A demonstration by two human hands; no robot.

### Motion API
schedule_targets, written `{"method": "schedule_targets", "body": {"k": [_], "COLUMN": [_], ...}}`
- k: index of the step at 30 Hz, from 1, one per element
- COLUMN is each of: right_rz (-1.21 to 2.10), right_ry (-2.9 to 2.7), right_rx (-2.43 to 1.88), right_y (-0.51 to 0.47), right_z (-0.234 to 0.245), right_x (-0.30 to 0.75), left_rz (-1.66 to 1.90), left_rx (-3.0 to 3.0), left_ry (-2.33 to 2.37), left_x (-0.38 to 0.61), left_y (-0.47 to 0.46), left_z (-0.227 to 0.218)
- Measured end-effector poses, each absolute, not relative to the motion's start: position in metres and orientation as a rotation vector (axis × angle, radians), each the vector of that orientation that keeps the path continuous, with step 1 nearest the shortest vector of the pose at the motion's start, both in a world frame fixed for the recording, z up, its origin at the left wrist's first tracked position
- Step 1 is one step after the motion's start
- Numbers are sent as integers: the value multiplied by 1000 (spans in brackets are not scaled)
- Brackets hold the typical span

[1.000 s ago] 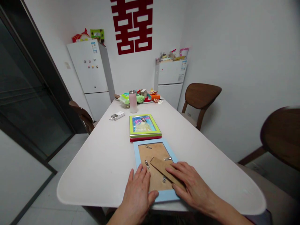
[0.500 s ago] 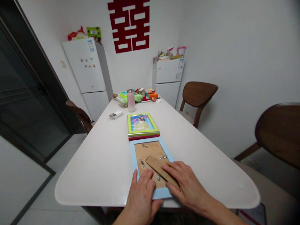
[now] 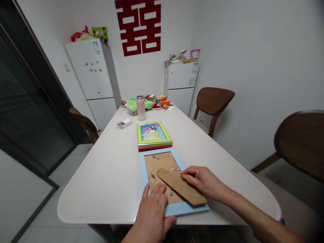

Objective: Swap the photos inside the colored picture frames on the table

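Straight ahead of the left hand (image 3: pixel 153 211) and right hand (image 3: pixel 198 180), past the light-blue picture frame (image 3: pixel 183 209) beneath them, a green picture frame (image 3: pixel 154 133) and pink flask (image 3: pixel 141 108) block the way; the white bench (image 3: pixel 101 189) gives passage to the hands' left, beside a small white device (image 3: pixel 124 124)

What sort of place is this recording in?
Most likely a home dining area: a white dining table with wooden chairs around it, two white refrigerators against the back wall, and a red double-happiness symbol on the wall between them.
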State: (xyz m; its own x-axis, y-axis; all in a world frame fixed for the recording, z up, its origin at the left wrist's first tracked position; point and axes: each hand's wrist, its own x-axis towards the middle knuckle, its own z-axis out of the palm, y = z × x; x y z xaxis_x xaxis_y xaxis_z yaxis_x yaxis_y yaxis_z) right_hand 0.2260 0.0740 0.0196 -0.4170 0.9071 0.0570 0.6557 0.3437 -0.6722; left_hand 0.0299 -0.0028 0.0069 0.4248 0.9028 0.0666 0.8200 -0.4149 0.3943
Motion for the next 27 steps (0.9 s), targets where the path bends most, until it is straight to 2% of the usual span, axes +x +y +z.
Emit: {"method": "schedule_targets", "body": {"k": [5, 8, 10, 12, 16, 18, 23, 27], "right_rz": [1360, 1517, 1528, 1348, 680, 490, 272, 227], "right_ry": [-1671, -1380, -1442, -1672, -2160, -2278, -2429, -2478], "right_rx": [-1284, -1244, -1264, -1302, -1343, -1383, -1453, -1376], "right_y": [59, 64, 73, 82, 98, 103, 112, 114], "right_z": [33, 31, 25, 17, 3, 0, 3, -1], "right_x": [228, 228, 229, 230, 231, 228, 213, 210], "left_rz": [381, 373, 375, 381, 383, 377, 365, 349], "left_rx": [2391, 2382, 2381, 2382, 2377, 2383, 2393, 2382], "left_ry": [1475, 1486, 1477, 1468, 1472, 1466, 1461, 1467], "left_x": [30, 31, 31, 30, 30, 29, 29, 30], "left_y": [-3, -2, -2, -2, -2, -2, -1, 0], "left_z": [8, 8, 8, 7, 6, 6, 5, 6]}}
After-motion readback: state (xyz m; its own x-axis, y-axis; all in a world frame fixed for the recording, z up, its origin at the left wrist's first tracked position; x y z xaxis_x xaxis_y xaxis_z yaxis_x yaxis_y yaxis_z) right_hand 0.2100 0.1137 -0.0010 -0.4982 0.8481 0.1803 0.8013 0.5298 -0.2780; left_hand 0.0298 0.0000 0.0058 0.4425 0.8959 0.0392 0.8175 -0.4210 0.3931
